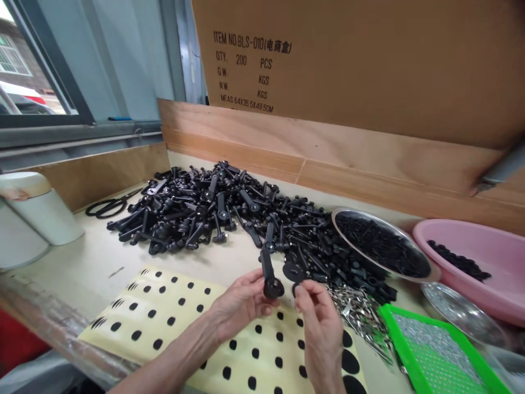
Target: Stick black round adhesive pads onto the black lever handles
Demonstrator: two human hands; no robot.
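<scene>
My left hand [246,298] is closed around a black plastic arm piece [267,268], its round cupped end low and its bar tilted up. Just to the right, my right hand [318,312] pinches a small black round pad [296,288] between thumb and fingertips. The pad and the arm piece are a short gap apart. A larger black disc [292,271] shows just behind the pad; I cannot tell whether it touches my fingers. Beneath both hands lies a pale yellow backing sheet [184,317] with rows of black round stickers.
Behind my hands spreads a heap of black plastic arms [197,208]. To the right are a steel bowl [430,272] of black parts, a pink basin [508,257], loose metal pieces [361,314] and a green tray [391,323]. Scissors [109,207] and a white container [61,213] stand left.
</scene>
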